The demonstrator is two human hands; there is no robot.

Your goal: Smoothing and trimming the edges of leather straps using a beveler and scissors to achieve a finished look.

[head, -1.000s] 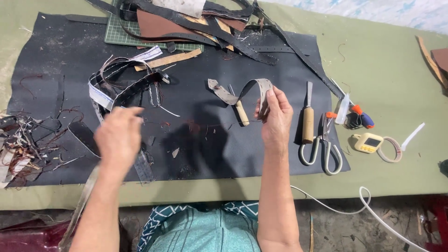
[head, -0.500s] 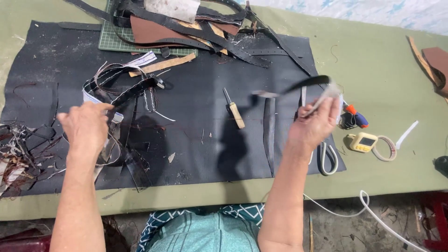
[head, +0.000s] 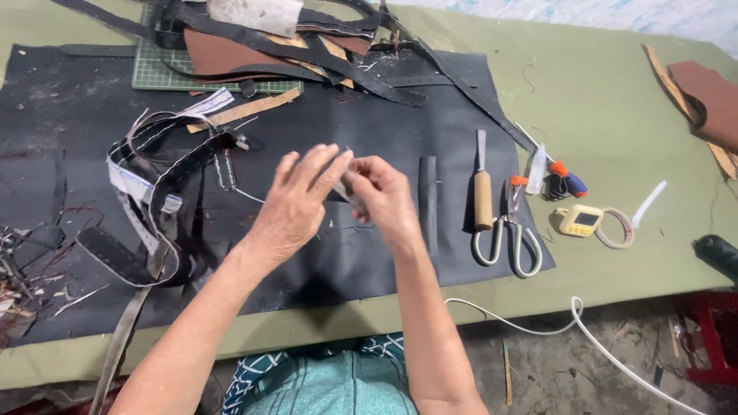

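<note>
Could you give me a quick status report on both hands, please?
Left hand and right hand together, pinching a small thin piece. Black strip lies beside them. Nothing in the way.

Count: 2 hands, left hand (head: 296, 204) and right hand (head: 384, 200), meeting mid-mat. 1 black mat (head: 61, 115). 1 green cutting grid (head: 157, 73), far left. 1 wooden-handled chisel (head: 482, 192) and 1 pair of scissors (head: 511, 234), right. 1 short black strip (head: 428, 196) beside them. 1 small yellow gadget (head: 578, 220), 1 white cable (head: 538, 327), near right.
</note>
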